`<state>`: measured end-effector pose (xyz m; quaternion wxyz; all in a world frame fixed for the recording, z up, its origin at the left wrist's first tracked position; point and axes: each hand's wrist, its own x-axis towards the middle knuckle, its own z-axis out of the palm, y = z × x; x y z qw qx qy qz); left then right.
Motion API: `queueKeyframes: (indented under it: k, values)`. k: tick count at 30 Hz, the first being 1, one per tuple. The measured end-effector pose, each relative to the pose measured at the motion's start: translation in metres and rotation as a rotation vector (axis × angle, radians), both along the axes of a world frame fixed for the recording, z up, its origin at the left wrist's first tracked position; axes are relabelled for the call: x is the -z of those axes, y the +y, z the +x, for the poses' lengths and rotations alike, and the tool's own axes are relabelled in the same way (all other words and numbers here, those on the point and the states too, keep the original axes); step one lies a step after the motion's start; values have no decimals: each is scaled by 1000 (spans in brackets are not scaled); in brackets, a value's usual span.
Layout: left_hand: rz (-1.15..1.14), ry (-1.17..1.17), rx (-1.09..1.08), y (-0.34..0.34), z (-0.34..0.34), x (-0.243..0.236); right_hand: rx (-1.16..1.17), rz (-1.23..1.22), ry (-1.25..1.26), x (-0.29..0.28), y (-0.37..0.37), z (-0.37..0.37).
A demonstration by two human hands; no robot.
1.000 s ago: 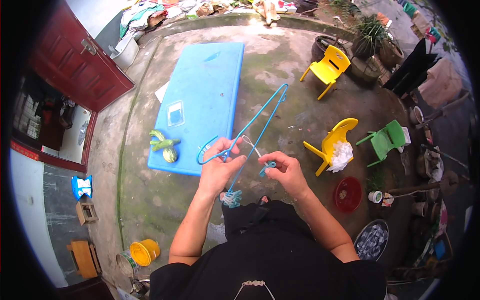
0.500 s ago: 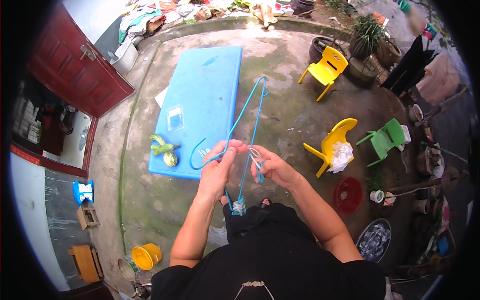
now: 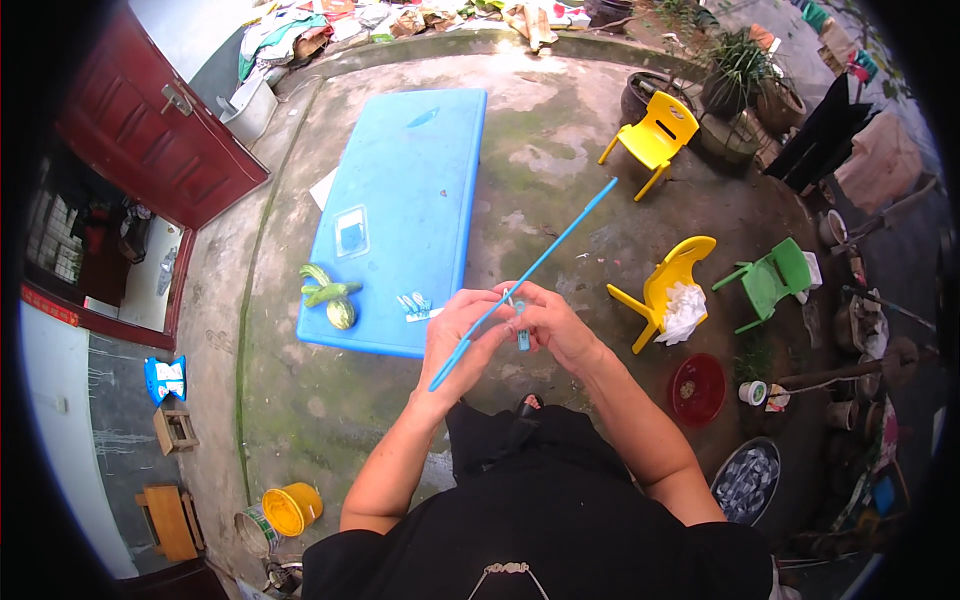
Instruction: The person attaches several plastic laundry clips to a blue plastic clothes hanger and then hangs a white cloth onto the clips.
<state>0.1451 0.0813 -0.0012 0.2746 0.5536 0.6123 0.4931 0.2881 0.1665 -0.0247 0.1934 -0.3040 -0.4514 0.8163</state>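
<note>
In front of my chest, my left hand [image 3: 462, 340] is closed on a blue wire hanger [image 3: 565, 231], which is seen nearly edge-on and runs diagonally up to the right. My right hand [image 3: 555, 335] touches it and pinches a small pale-blue clip [image 3: 523, 335] with a white loop, close against my left fingers. Just left of my hands, several small blue-and-white pieces [image 3: 412, 305] lie on the blue table [image 3: 400, 160]. Green gourds [image 3: 341, 313] and a transparent case [image 3: 351, 232] rest on that table too.
Two yellow chairs [image 3: 655, 135] and a green chair [image 3: 768, 282] stand to the right, near a red basin [image 3: 697, 390] and a metal tub [image 3: 745, 480]. An open red door [image 3: 140, 120] is at upper left, yellow bucket [image 3: 292, 508] at lower left, potted plants [image 3: 730, 85] at upper right.
The hanger has turned from showing its triangular outline to nearly edge-on. My hands have come together, and the bunch that hung at its lower end no longer shows.
</note>
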Motion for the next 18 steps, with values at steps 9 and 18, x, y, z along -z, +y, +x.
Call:
queueKeyframes:
  k: [9, 18]
  values:
    - [42, -60, -150, 5, -11, 3, -20, -174, 195, 12, -1, 20]
    - [35, -231, -190, 10, -8, 21, 152, -304, 277, 16, -16, 36]
